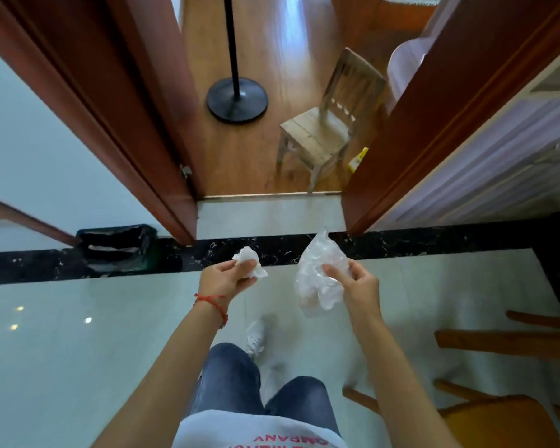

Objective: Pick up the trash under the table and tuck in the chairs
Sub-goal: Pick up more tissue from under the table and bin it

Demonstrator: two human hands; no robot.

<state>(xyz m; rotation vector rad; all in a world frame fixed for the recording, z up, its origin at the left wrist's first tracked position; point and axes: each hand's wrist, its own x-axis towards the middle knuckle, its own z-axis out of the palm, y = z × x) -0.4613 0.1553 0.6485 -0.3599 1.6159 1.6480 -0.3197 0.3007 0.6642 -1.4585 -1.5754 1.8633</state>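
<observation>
My left hand [228, 276] grips a crumpled white tissue [251, 260] at waist height over the tiled floor. My right hand [353, 282] pinches a crinkled clear plastic bag [317, 276] that hangs down from my fingers. Both hands are held out in front of me, a short way apart. A black-lined trash bin [117, 248] stands on the floor to the left, beside the door frame. Part of a wooden chair [505, 415] shows at the lower right.
An open doorway with red-brown frames [162, 156] lies ahead. Beyond it on the wooden floor stand a small pale wooden chair [327, 130] and a black lamp stand base [236, 98]. A black marble strip [434, 245] crosses the floor.
</observation>
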